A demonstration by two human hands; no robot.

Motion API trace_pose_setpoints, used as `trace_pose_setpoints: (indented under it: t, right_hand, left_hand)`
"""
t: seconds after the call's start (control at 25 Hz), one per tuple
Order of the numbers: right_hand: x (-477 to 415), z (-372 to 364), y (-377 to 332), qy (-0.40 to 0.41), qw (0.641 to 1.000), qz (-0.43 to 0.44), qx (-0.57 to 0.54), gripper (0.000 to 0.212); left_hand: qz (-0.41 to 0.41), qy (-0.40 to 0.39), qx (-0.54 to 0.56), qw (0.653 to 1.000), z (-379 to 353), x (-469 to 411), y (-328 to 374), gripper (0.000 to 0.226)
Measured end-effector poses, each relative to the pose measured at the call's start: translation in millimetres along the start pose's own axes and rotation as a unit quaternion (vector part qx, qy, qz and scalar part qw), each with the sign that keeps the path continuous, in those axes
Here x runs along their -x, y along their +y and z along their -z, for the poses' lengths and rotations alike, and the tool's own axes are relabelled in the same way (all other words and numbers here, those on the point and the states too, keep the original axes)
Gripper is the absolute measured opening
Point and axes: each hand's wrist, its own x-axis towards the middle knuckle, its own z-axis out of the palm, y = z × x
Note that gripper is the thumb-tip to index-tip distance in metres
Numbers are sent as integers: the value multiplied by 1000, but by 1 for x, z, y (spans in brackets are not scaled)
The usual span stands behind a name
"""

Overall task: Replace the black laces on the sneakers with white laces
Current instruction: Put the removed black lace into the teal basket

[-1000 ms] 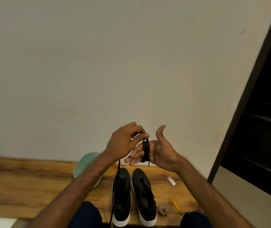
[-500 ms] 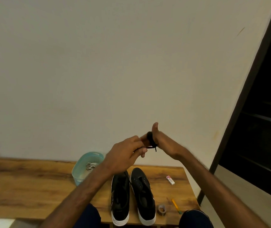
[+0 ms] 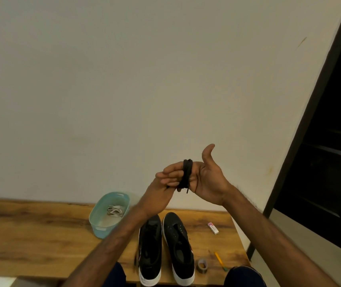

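A pale plaster wall (image 3: 124, 79) fills the background above a brown wooden table (image 3: 31, 235). Below and left of the hands sits a teal plastic tub (image 3: 99, 232) holding bundled white laces (image 3: 114, 210). The left hand (image 3: 157, 195) comes up under the right one and touches it. Its back faces the camera, so I cannot tell whether it pinches anything. The black lace (image 3: 186, 175) is coiled round the straight fingers (image 3: 169, 172) of the right hand (image 3: 208, 179), whose thumb is raised. The coil's long axis runs up and down, with its loose tip hanging downward. Directly below the hands lie the black, white-soled sneakers (image 3: 177, 237), side by side, long axes running away from the person and toes toward the wall. The step looks like bundling a removed lace. Next, the coil probably needs slipping off the fingers and setting aside, then a white lace fetching from the tub.
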Motion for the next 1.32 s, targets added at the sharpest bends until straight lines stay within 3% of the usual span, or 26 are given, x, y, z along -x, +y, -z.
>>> trace_pose_setpoints:
  t: [0.08, 0.24, 0.4, 0.48, 0.6, 0.68, 0.76, 0.8, 0.84, 0.92, 1.0, 1.16, 1.24, 1.32]
  right_hand:
    - [-5, 5, 4, 16, 1000, 9, -16, 118]
    - [-8, 11, 17, 82, 996, 21, -6, 114]
    - [-3, 18, 25, 121, 975, -75, 168, 103]
    - [2, 16, 32, 88, 955, -152, 239, 102]
    - [10, 4, 41, -30, 970, -191, 150, 119]
    - [14, -3, 36, -101, 982, -155, 39, 125]
    - [16, -4, 26, -140, 983, -100, -64, 125]
    - [17, -2, 21, -142, 981, -69, -111, 123]
    - [17, 0, 18, -133, 979, -35, -154, 121]
    - [16, 7, 16, -80, 977, 16, -196, 119]
    - [15, 14, 21, -1, 986, 25, -166, 118]
    - [22, 22, 44, 90, 993, -56, 57, 107]
    - [26, 19, 56, 71, 978, -134, 142, 100]
    - [28, 12, 64, 8, 977, -176, 120, 110]
  left_hand:
    - [32, 6, -106, 994, -1, -2, -7, 24]
    - [1, -58, -181, 982, 4, 10, -4, 29]
    - [-27, -32, -287, 957, 10, 19, -2, 28]
    - [-51, 7, -309, 950, 15, 18, 7, 28]
    - [-77, 76, -336, 936, 21, 10, 17, 32]
    - [-71, 85, -302, 947, 19, 5, 16, 36]
    - [-12, 18, -90, 996, 12, 8, 10, 36]
    - [19, -14, 24, 999, 3, 12, 7, 35]
    - [52, -24, 68, 996, -6, 16, 3, 32]
    - [48, -24, 5, 999, -21, 25, -6, 31]
    - [24, -41, -48, 998, -29, 35, -9, 34]
    - [-18, -77, -197, 977, -20, 41, -4, 33]
    - [-39, -40, -277, 959, -9, 35, 3, 33]
    - [-53, 2, -352, 934, 1, 25, 9, 33]
